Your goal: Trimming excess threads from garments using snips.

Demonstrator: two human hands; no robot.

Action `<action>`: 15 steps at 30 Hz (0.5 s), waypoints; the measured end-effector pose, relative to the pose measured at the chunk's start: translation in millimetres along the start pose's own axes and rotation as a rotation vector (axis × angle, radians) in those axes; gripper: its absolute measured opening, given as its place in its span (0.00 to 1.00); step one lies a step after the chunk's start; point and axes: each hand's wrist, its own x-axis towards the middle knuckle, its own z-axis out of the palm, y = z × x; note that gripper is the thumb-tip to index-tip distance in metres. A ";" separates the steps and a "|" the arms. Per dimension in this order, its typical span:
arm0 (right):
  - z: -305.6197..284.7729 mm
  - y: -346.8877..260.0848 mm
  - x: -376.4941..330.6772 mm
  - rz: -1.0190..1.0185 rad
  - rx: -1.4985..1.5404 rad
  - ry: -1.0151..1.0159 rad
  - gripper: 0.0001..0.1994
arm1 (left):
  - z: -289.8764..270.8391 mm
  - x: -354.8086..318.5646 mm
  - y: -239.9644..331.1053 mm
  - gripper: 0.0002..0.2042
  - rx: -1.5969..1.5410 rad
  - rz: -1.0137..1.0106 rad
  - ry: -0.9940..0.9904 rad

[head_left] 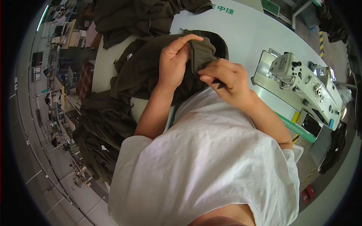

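Note:
A dark olive fleece garment (151, 60) is bunched on the table in front of me, with one folded edge raised. My left hand (174, 62) is closed on the upper end of that edge, its thumb and index finger stretched along the cloth. Lower down the same edge, my right hand (228, 79) pinches the fabric with thumb and fingertips. A small dark object (219, 83) shows between the fingers of that hand; its kind is too hidden to tell.
A white industrial sewing machine (301, 81) stands at the right on the white table (260, 28). More olive garments (135, 19) lie at the table's far left. Another garment pile (102, 132) hangs beside my left arm. A black phone-like device (311, 125) rests near the machine.

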 end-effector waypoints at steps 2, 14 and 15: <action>-9.1 4.2 -1.4 0.088 0.043 0.143 0.10 | -2.6 -2.8 -3.3 0.10 -0.021 -0.012 -0.035; -5.6 7.1 2.4 0.400 0.053 0.140 0.16 | 15.8 -16.6 1.3 0.14 -0.190 0.041 -0.025; -5.7 6.4 2.3 0.408 0.044 0.131 0.16 | 13.9 -17.8 -1.5 0.15 -0.099 0.076 -0.037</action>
